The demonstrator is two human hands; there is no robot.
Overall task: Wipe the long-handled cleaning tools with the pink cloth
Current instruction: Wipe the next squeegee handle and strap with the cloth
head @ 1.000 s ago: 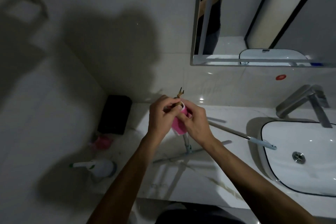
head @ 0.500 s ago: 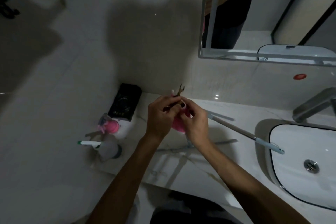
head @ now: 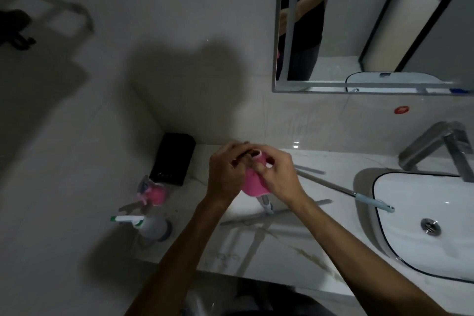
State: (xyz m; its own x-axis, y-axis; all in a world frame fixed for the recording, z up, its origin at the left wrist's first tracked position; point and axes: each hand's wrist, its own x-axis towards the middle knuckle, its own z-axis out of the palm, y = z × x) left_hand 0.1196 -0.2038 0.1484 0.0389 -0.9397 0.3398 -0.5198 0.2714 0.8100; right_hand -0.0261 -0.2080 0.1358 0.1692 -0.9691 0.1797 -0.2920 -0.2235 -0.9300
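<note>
Head view, down over countertop (head: 295,244)

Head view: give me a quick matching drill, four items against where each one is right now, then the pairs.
1 pink cloth
2 spray bottle
3 black box
4 long tool

A in the back corner of the counter
B end overhanging the sink
C wrapped round a tool, gripped by both hands
D near the counter's left front edge

Pairs: 1-C, 2-D, 3-A, 4-B

Pink cloth (head: 254,182) and both hands hide upper part of held tool (head: 266,204); head unseen. Sink (head: 400,251) cut by right edge. Left hand (head: 227,174) motion-blurred.
</note>
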